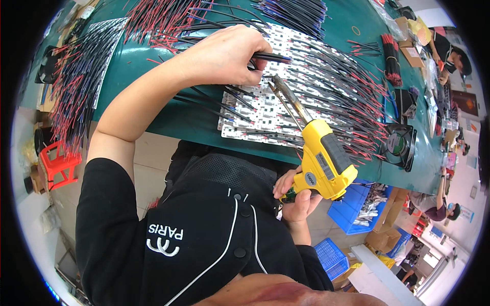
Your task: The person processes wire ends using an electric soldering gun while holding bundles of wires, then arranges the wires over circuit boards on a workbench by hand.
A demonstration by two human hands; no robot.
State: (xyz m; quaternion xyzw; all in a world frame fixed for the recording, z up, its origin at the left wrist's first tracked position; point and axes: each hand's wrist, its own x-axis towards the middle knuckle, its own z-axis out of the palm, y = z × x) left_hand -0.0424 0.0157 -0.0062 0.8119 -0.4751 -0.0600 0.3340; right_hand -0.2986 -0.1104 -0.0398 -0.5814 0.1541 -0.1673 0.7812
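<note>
some wires pinched in left hand, soldering gun gripped in right hand

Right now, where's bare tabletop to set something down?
Two patches of green table: between the left wire-covered board and the left forearm; around the rubber band, right of the blue-ended wires. Crowded: central board, under black wires.

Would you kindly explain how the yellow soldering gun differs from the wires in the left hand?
The soldering gun is yellow and black; the wires are black with bluish tips. The soldering gun is bulky, the wires thin. The right hand grips the soldering gun, the left hand the wires. Both have black parts.
</note>
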